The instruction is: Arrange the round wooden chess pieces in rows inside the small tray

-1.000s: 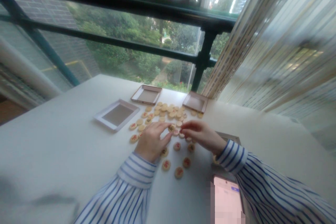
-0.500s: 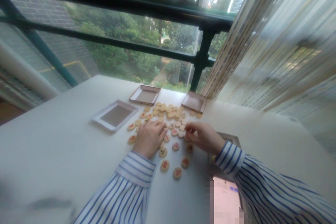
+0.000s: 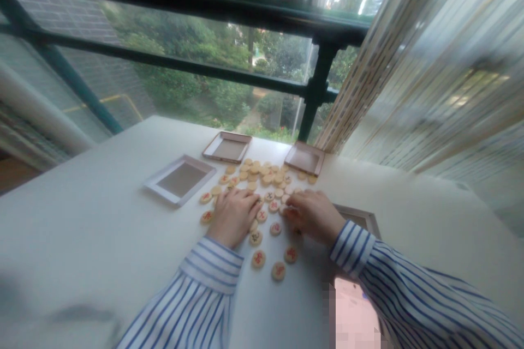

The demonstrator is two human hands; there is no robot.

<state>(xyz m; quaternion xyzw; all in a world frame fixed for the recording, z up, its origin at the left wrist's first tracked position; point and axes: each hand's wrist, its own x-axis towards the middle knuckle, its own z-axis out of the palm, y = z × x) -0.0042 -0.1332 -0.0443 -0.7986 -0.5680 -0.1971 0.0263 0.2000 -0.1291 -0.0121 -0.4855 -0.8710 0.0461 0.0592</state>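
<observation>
Round wooden Chinese chess pieces [image 3: 258, 259] lie scattered on the white table, some showing red or black characters and others blank faces. My left hand [image 3: 235, 215] rests palm down over the left of the group, fingers stretched out and lying on pieces, some of which it covers. On the right side, my right hand [image 3: 313, 215] reaches in with curled fingers, the tips at a pale piece [image 3: 283, 209] that they partly hide. Behind both hands, a heap of blank pieces [image 3: 266, 179] spreads toward the far edge.
A shallow box lid [image 3: 152, 185] sits left of the pieces. Two more shallow trays, one left [image 3: 207, 154] and one right [image 3: 323, 166], stand at the back. Another tray [image 3: 371, 223] is partly behind my right wrist. A phone [image 3: 356, 311] lies at front right.
My right hand has shifted slightly left and toward me, its fingers lower over the pieces. My left hand stays in place.
</observation>
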